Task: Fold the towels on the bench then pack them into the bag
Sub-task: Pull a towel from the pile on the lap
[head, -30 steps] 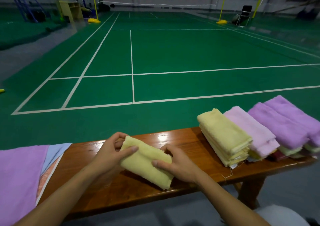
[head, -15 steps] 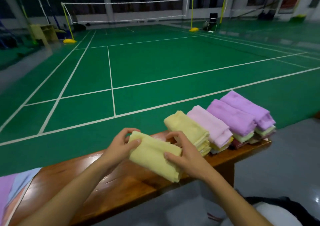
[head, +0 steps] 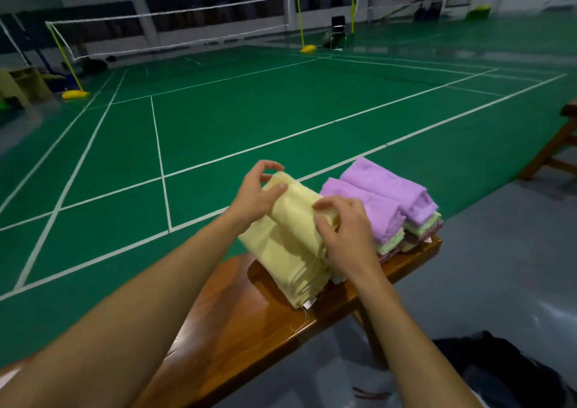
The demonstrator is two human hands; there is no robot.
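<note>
- Towel [head: 295, 217], pale yellow and folded into a thick oblong, sits on top of the yellow stack [head: 290, 261] at the near end of the row of folded piles on the surface [head: 237, 323].
- Its long axis runs from the near edge of the surface toward the court, angled slightly left; the far end points at the green floor [head: 281, 117].
- The left hand [head: 254, 193] holds the far end, thumb laid on top and fingers curled round behind the fold.
- The right hand [head: 345, 236] rests on the near right side, fingers bent and gripping the towel's edge where it meets the stack.
- The cloth looks soft, light and limp: it should give under any press and a loose layer could slide or spring open, so a hold at both ends with the folds pinned together seems safest.
- Nothing here looks fragile or slippery; the likely risk is nudging the stack askew, since the layers below are only resting on each other.
- Just beside the stack on the right stand two piles topped with purple towels [head: 384, 201], with pale green and dark red layers beneath.
- A dark bag [head: 505, 373] lies on the grey floor at lower right, well apart from the piles.
- Packing does not appear to have begun, judging by the piles on the surface.
</note>
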